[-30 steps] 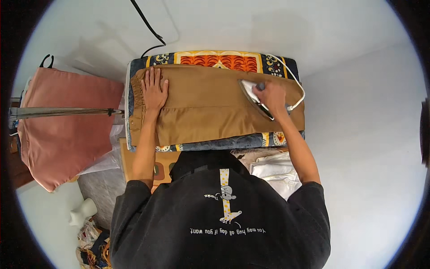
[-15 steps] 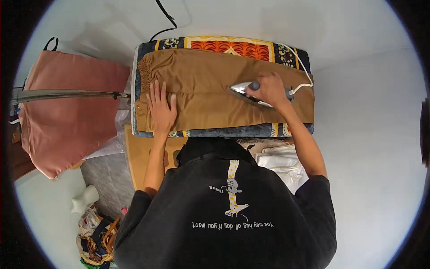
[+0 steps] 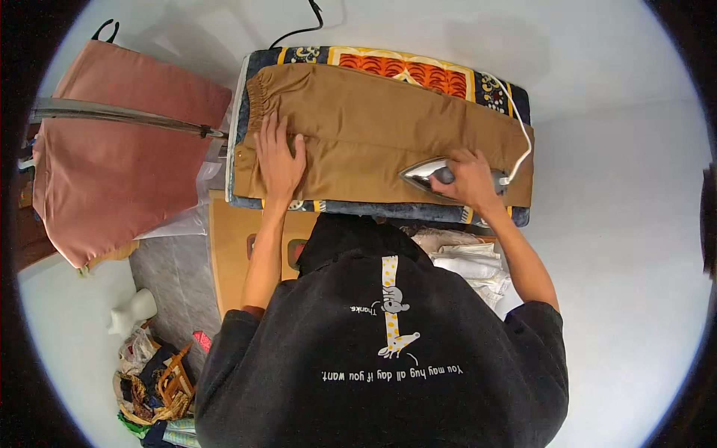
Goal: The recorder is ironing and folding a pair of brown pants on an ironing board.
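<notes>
A pair of brown trousers (image 3: 358, 112) with an elastic waistband (image 3: 256, 101) lies flat across a board padded with a patterned blanket (image 3: 403, 71). Near the waistband, my left hand (image 3: 282, 164) rests on the cloth, fingers spread. My right hand (image 3: 469, 181) is wrapped round the handle of a clothes iron (image 3: 422, 173), whose pointed silver tip faces left. The iron sits on the lower right part of the trousers, close to their near edge. From its back end a white cord (image 3: 524, 131) curves up over the far side of the board.
Left of the board hangs a pink garment (image 3: 134, 157), with a dark bar (image 3: 119, 110) across it. Folded white items (image 3: 474, 269) and a brown box (image 3: 228, 246) are below the board. A basket of cloth (image 3: 153, 388) stands at lower left. A black cable (image 3: 299, 31) runs behind.
My right hand has slid the iron toward the near edge of the trousers. The left hand keeps its place by the waistband. The whole view has shifted and tilted slightly.
</notes>
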`<state>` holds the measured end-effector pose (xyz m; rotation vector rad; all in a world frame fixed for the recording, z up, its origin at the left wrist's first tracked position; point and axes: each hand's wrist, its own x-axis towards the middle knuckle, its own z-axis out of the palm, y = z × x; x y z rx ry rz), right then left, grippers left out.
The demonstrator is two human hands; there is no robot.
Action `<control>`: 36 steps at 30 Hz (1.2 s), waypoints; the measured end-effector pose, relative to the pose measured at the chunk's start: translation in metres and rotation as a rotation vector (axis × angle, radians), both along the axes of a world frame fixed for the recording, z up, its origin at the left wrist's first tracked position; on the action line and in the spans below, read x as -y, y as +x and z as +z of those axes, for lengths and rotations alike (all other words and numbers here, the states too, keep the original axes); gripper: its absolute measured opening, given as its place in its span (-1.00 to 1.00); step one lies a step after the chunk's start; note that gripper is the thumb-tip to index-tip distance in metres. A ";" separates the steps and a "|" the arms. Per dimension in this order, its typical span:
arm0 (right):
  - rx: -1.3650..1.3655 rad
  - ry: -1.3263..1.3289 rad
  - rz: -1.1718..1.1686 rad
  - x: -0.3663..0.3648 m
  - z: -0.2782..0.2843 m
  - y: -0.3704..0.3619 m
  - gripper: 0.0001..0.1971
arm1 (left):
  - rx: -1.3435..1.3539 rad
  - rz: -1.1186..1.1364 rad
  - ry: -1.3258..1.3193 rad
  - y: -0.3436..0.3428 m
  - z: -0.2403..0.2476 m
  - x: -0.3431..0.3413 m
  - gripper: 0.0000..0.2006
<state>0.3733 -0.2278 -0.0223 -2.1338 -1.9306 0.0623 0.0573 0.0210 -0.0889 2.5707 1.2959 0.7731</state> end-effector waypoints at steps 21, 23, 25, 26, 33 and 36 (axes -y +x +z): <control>-0.058 -0.116 -0.568 -0.101 0.000 -0.018 -0.49 | 0.095 -0.247 -0.006 0.054 -0.019 -0.087 -0.42; 0.065 -0.020 -0.508 -0.127 -0.016 -0.027 -0.50 | -0.010 -0.200 0.018 0.058 -0.019 -0.090 -0.41; 0.102 -0.070 -0.557 -0.144 -0.013 -0.027 -0.51 | -0.108 -0.170 0.025 0.051 -0.041 -0.103 -0.38; 0.119 0.000 -0.569 -0.141 -0.020 -0.016 -0.52 | -0.116 -0.179 0.009 0.051 -0.043 -0.105 -0.37; -0.010 0.074 -0.476 -0.080 -0.016 0.038 -0.49 | -0.099 -0.185 -0.040 0.052 -0.041 -0.101 -0.37; -0.012 0.071 -0.519 -0.060 -0.017 0.033 -0.48 | -0.113 -0.179 -0.045 0.053 -0.036 -0.098 -0.37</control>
